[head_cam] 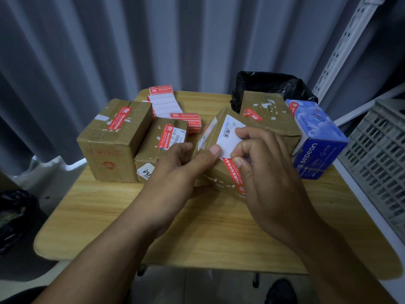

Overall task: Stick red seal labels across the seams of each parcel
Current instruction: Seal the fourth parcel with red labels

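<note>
Far left, off the table: black bag (13,216) on the floor.

Wooden table (197,227), left side: large cardboard box (114,141), red seal across its top seam. Just right of it and touching it is a smaller cardboard box (153,150), also sealed in red, with a barcode sticker on top. Behind those two are a label strip (164,104) with mostly bare backing and a label roll (186,121) of red seals.

Centre: held parcel (210,172) – tilted, near corner low, white shipping label (228,132) on its upper face. Left hand (182,170) grips the parcel's left side, thumb on top at the white label's edge. Red seal label (235,174) runs down the near face. Right hand (269,172) covers the parcel's right side, fingers curled, thumb and forefinger pinching the seal's upper end where it meets the white label. The seal's right edge is hidden by that hand.

Behind, right of centre: sealed carton (269,115) with torn sticker remnants, partly blocked by the held parcel; black bin bag (269,84) behind it. Blue sepeon box (317,139) touches the carton's right side – red seal at its far top corner.

Far right, off the table: grey plastic crate (381,154), perforated metal upright (341,40) above.
</note>
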Motion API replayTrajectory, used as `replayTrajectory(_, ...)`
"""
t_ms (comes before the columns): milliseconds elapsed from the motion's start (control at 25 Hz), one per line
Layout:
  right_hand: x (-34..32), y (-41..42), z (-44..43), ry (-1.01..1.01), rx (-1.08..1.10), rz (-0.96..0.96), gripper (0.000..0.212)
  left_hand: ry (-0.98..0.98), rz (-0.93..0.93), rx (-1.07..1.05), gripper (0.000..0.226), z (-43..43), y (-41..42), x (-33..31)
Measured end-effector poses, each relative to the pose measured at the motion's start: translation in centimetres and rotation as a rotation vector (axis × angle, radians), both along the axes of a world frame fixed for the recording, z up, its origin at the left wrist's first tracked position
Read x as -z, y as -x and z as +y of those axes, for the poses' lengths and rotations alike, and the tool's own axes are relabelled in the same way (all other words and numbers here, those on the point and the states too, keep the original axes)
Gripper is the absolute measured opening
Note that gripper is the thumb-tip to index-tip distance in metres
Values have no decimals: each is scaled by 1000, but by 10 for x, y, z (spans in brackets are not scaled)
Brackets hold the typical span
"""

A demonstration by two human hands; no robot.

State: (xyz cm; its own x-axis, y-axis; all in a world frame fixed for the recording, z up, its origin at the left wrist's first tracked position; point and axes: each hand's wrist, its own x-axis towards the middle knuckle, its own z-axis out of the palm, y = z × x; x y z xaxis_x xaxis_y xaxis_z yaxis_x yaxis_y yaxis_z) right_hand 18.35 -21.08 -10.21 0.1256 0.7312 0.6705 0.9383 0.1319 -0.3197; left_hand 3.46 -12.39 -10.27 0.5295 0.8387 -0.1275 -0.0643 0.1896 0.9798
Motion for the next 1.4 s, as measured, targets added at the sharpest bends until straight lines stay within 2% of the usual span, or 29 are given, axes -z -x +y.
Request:
replayTrajectory(1000, 2, -2, -2, -7, -64, 76, 9, 0, -2, -4, 81, 2, 1, 3)
replayTrajectory(1080, 2, -3, -3, -16, -95, 180, 17, 1, -10, -7, 79, 1, 1, 2)
replayTrajectory(1160, -1, -4, -5, 3, -115, 380, 34, 6, -18, -14, 79, 2, 2, 1)
replayTrajectory(1200, -2, -5, -6, 16, -114, 409, 42, 11, -22, -16, 78, 2, 3, 1)
replayTrajectory(1280, -1, -5, -6, 31, -97, 284, 46, 18, -28, -13, 76, 1, 3, -1)
replayTrajectory(1400, 4, -4, -1, -18, -100, 188, 34, 18, -23, -6, 74, -1, 2, -3)
